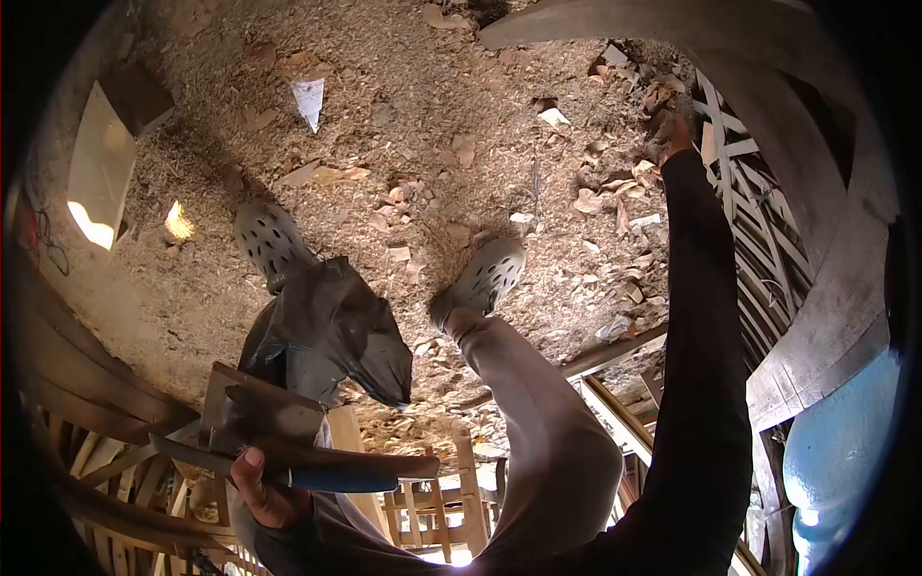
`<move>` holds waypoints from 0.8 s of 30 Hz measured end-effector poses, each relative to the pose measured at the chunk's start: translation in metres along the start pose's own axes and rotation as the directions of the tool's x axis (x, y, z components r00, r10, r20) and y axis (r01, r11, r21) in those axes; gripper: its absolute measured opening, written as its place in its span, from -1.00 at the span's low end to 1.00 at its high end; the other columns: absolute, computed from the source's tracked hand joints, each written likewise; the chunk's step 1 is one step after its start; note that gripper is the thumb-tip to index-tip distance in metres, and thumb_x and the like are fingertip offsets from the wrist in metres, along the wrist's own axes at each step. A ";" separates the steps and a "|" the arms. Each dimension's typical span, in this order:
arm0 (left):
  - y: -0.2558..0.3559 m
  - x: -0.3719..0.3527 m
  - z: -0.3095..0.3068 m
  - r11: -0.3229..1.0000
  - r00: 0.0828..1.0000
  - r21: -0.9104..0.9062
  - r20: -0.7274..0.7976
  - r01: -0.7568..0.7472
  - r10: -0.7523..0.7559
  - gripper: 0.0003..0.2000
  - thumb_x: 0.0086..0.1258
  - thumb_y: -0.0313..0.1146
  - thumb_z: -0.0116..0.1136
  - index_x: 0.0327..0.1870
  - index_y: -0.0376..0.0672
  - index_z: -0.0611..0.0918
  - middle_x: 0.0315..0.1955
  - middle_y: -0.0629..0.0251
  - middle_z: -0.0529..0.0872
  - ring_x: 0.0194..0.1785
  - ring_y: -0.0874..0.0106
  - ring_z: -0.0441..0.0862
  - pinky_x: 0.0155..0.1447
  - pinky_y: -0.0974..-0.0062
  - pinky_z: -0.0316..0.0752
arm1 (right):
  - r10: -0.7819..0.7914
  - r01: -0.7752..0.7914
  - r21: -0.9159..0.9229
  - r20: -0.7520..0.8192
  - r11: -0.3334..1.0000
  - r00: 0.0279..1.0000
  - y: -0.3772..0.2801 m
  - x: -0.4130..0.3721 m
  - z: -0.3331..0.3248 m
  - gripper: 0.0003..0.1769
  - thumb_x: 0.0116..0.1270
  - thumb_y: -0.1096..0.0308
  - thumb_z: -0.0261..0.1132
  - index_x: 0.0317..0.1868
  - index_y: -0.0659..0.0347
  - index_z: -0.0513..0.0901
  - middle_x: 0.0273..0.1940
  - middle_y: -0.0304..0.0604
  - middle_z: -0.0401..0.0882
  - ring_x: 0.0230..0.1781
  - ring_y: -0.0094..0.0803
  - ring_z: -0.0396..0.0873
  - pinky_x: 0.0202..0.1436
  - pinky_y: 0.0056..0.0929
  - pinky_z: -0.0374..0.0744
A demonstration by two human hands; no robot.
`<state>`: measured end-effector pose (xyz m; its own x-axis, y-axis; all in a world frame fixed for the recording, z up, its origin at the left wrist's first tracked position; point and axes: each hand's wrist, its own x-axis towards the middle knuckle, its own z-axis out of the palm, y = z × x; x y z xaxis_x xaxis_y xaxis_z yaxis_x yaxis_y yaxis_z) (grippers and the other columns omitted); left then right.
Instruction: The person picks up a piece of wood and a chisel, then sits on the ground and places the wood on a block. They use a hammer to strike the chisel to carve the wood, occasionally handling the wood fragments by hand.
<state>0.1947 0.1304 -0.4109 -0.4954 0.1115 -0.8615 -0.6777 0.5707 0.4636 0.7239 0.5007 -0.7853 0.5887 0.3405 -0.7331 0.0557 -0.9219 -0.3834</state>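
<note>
My left hand [261,494], at the lower left, is closed with the thumb on top, around a long dark tool with a blue handle-like part [344,479]; its exact kind I cannot tell. Flat brown boards [288,413] sit right against it, above my knee. A dark, crumpled plastic sheet [336,322] hangs over my left leg beyond them. My right arm is stretched far forward in a dark sleeve. Low at the ground, my right hand [679,136] meets a pile of curled wood shavings [663,101], its fingers mostly hidden among them.
Sawdust and wood chips cover the ground [413,125] around my perforated shoes [492,274]. A white scrap [308,101] lies ahead. Stacked wooden slats [759,206] and curved timber [816,317] line the right, near a blue rounded object [840,461]. A pale board [101,168] leans at left.
</note>
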 end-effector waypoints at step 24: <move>-0.037 0.022 0.000 0.993 0.992 0.027 0.055 0.113 -0.114 -0.70 0.36 -0.28 0.22 0.05 -0.21 0.62 -0.08 0.22 0.72 0.00 0.27 0.70 0.16 0.27 0.61 | -0.544 0.440 -0.759 0.136 0.479 0.828 0.147 -0.125 0.052 0.53 -0.01 -0.60 0.34 0.64 0.29 -0.18 0.62 0.35 -0.27 0.66 0.27 -0.33 0.61 0.31 -0.14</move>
<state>0.2086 0.1115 -0.4474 -0.3839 0.0903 -0.9189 -0.7145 0.6013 0.3576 0.6166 0.3320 -0.7789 0.3472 0.8088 -0.4747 0.8981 -0.4325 -0.0799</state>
